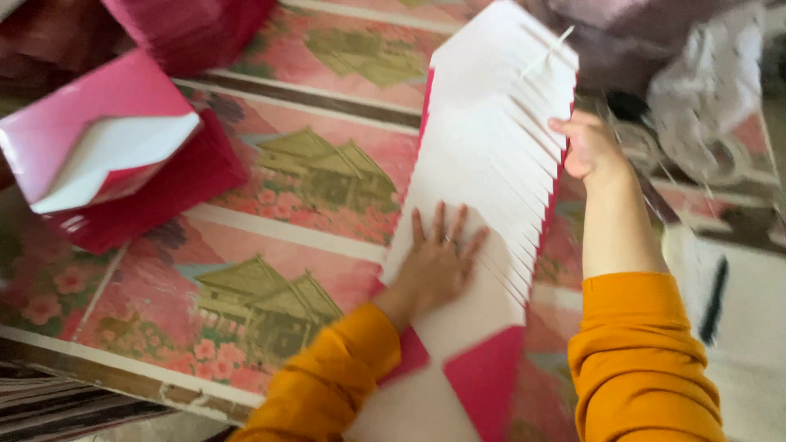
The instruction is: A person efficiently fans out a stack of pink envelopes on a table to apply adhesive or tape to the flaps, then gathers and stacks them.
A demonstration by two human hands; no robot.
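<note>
A fanned row of white paper sheets with pink-red edges (491, 155) lies overlapped along a patterned mat, from the top middle down to the bottom middle. My left hand (438, 262) presses flat on the lower part of the row, fingers spread. At the row's right edge, near the top, my right hand (585, 147) touches the sheets with curled fingers. Both arms wear orange sleeves.
The mat (311, 188) is pink with green house pictures and flowers. A stack of folded pink-and-white paper pieces (106, 155) sits at the left, more dark red ones at the top left. Crumpled plastic (712, 90) lies at the top right.
</note>
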